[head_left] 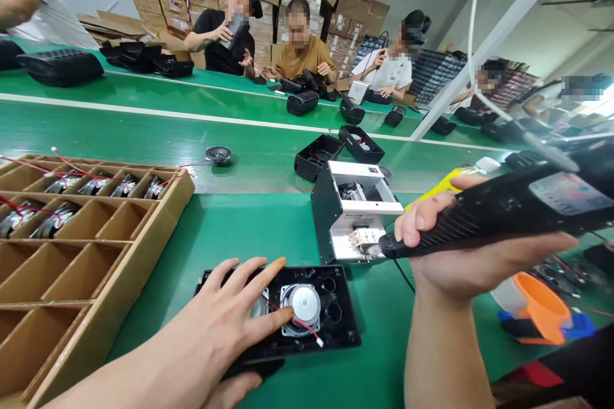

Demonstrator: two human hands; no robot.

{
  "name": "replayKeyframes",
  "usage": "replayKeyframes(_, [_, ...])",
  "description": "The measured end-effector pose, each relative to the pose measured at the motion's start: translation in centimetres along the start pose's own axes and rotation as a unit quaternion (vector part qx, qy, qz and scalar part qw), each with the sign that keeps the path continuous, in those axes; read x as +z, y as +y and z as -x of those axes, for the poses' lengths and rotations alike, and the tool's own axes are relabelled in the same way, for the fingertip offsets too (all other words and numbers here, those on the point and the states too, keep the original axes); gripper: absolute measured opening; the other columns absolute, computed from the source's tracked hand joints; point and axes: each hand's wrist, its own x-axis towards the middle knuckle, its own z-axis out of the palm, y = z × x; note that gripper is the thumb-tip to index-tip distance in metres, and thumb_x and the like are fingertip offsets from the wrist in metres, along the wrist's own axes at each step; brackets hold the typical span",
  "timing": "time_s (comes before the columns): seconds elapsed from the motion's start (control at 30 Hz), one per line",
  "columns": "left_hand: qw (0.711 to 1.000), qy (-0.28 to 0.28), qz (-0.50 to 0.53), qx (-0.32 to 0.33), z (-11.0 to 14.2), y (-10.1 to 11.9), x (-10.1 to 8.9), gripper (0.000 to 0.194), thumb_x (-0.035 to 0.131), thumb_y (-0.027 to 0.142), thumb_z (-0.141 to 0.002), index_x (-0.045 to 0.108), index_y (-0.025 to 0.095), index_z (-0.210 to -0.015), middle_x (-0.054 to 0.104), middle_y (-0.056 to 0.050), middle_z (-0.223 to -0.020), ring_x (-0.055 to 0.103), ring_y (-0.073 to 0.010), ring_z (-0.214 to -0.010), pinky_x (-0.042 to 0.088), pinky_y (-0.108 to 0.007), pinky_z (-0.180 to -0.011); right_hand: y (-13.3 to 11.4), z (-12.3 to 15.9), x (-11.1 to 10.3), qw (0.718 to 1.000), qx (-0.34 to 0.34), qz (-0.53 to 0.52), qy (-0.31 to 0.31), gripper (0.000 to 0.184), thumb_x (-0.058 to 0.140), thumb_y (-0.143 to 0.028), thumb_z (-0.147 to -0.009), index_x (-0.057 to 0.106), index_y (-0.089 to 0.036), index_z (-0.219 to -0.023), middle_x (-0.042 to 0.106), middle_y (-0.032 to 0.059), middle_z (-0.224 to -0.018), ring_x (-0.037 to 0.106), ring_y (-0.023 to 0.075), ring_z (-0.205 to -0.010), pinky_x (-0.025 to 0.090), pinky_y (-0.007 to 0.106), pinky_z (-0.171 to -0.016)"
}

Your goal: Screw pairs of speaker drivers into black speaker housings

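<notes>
My left hand (240, 313) lies with fingers spread over a black speaker housing (343, 332) on the green bench. Inside the housing sits a round speaker driver (302, 307) with a red wire and white plug; a second driver is partly covered by my fingers. My right hand (446, 255) is wrapped around a black electric screwdriver (503, 204), held sideways. Its tip points left, at the front of a black and silver screw feeder (357, 211). Whether the tip touches a screw there, I cannot tell.
A cardboard divider tray (158, 236) with several drivers stands at left. A loose driver (218, 155) and open black housings (319, 156) lie beyond. A yellow bottle (439, 185) and an orange container (542, 307) are at right. Several people work across the bench.
</notes>
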Motion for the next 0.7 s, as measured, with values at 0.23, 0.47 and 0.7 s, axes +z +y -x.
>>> replayKeyframes(0.23, [1.0,-0.02,0.019,0.005,-0.5,-0.2,-0.4,0.082,0.066,0.014,-0.082,0.046,0.04,-0.156,0.024,-0.015,-0.175,0.042,-0.0504,-0.147,0.046,-0.08,-0.103,-1.1,0.5,-2.2,0.999,0.007,-0.013,-0.035,0.072,0.055,-0.09,-0.08,0.073,-0.026,-0.108,0.055,-0.0044,-0.055,0.044,0.0145,-0.03,0.035,0.026,-0.024])
replayKeyframes(0.47, [1.0,-0.012,0.016,0.006,-0.5,-0.2,0.0,0.085,0.064,0.012,-0.081,0.043,0.041,-0.158,0.022,-0.016,-0.175,0.041,-0.0498,-0.149,0.046,-0.08,-0.104,-0.8,-0.5,-1.0,1.0,-0.007,-0.011,0.021,0.065,0.06,-0.085,-0.08,0.068,-0.023,-0.096,0.053,-0.0052,-0.052,0.041,0.0144,-0.03,0.032,0.026,-0.022])
replayKeyframes(0.7, [0.999,-0.033,0.011,-0.007,-0.7,0.2,-0.5,0.093,0.07,0.012,-0.073,0.045,0.042,-0.157,0.028,-0.02,-0.172,0.041,-0.0564,-0.147,0.045,-0.084,-0.1,-0.6,0.0,-1.1,1.0,0.027,-0.009,-0.008,0.073,0.059,-0.093,-0.074,0.07,-0.025,-0.097,0.054,-0.0054,-0.049,0.042,0.0158,-0.027,0.029,0.027,-0.021])
